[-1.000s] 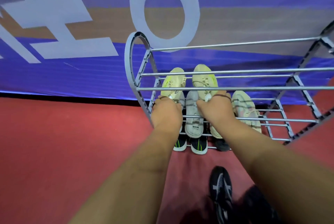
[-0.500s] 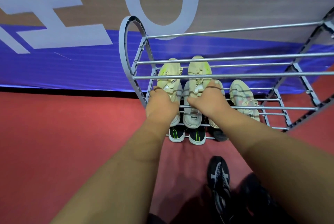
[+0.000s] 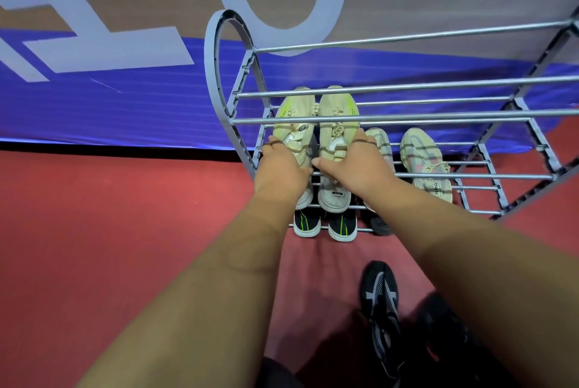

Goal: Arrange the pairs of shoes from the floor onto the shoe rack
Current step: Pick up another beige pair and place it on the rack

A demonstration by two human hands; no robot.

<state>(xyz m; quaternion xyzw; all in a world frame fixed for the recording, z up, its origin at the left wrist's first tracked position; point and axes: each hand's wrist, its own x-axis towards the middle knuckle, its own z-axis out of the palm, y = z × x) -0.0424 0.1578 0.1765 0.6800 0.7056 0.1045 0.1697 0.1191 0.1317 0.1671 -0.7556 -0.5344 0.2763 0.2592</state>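
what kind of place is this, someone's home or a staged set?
Likely a staged set or event hall, not a home: a big printed banner with giant letters forms the backdrop, the floor is red and carpet-like, and a metal shoe rack stands against the banner.

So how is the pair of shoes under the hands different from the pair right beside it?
The cream pair has neon yellow-green streaks; the striped pair has grey and pinkish bands. The cream pair's shoes sit close together; the striped pair's lie apart. The left hand and right hand hold the cream pair; the striped pair's right shoe lies free. Both sit on the shoe rack, toes toward the banner.
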